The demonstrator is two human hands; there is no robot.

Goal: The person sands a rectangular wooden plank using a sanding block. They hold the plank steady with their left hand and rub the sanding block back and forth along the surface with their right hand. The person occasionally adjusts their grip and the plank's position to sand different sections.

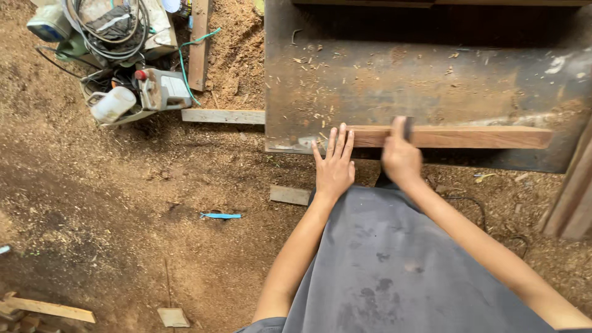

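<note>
We stand over a dark, worn tabletop (431, 80) strewn with chips, and along its near edge lies a long reddish plank (468, 137), running left to right. Our left hand (335, 166) lies flat with the fingers (339, 140) spread and straight, the fingertips resting on or just at the plank's left end; this grip is released, holding nothing, only pressing or steadying. Our right hand (401, 157) is clenched around a small dark tool (407, 126) that stands up against the plank just right of the left hand; the tool is blurred, so we cannot tell its kind. To do this well, we judge that the flat hand should bear down firmly so the plank cannot slide along the edge, and its fingertips should stay clear of the tool's path, since the two hands are near each other. The clenched hand would best keep the tool square to the wood and work in short, controlled strokes. The plank sits right at the rim, so a hard push could tip it towards us. On the sawdust floor (123, 203) to the left sit a heap of cables and power tools (123, 55), a loose board (223, 116), a small offcut (290, 195) and a blue strip (221, 216).
</note>
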